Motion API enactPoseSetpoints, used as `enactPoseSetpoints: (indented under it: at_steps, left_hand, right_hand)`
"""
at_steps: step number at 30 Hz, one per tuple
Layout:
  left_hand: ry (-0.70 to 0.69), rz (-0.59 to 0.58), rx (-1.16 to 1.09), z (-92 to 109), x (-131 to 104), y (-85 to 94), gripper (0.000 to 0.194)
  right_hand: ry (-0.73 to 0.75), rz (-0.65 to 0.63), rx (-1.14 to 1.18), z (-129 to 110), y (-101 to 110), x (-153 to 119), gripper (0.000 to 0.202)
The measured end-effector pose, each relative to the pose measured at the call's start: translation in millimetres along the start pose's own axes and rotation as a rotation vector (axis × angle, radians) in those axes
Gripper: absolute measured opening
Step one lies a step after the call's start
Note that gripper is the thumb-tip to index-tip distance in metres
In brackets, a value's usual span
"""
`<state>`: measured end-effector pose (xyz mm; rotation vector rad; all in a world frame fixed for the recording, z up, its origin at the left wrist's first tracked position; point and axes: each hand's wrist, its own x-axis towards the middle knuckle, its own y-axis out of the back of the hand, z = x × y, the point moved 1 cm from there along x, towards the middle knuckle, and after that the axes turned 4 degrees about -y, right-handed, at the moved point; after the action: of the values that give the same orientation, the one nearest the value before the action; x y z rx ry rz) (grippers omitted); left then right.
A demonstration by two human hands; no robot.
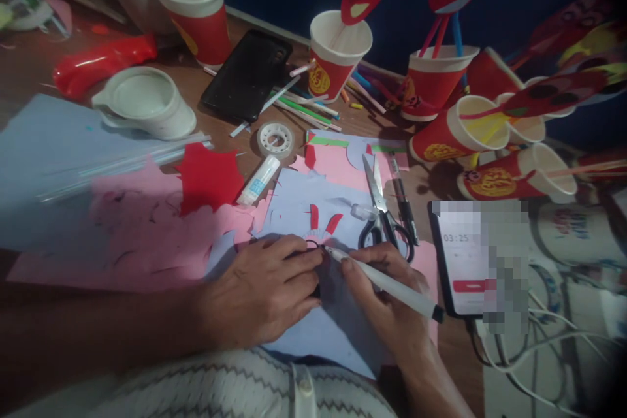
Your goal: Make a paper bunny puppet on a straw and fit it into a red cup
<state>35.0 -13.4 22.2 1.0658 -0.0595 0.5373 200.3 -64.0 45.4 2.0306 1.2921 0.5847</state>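
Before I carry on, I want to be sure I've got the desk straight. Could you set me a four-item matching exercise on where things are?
1. White marker
2. Scissors
3. Tape roll
4. Black smartphone

A. Between two upright paper cups
B. Beside the black pen
C. Held in the right hand
D. Just beyond the white tube

Pairs: 1-C, 2-B, 3-D, 4-A

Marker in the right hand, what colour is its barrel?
The marker barrel is white, best seen in the head view.
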Motion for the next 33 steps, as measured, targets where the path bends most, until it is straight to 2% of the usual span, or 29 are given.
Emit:
enactPoseSetpoints:
  at_steps: [7,11,17,22,33]
  left_hand:
    - [0.002,-0.007,-0.004,-0.5,-0.1,0.0,0.019]
    - [0.001,0.003,0.007,0.1,0.7,0.1,0.020]
    - [-0.004,-0.011,0.009,-0.2,0.3,0.8,0.019]
    - [0.011,-0.033,0.002,0.0,0.8,0.5,0.019]
    - [0.019,-0.053,-0.011,0.3,1.8,0.4,0.019]
  right_hand:
    - [-0.008,0.005,-0.012,1.2,0.7,-0.7,0.014]
    - [0.030,0.002,-0.047,3.9,0.8,0.6,0.016]
    - [0.141,-0.075,-0.044,7.0,0.5,4.3,0.013]
    - [0.177,-0.076,-0.062,10.5,-1.2,4.4,0.013]
    - [0.161,-0.066,-0.077,12.8,-1.8,3.9,0.013]
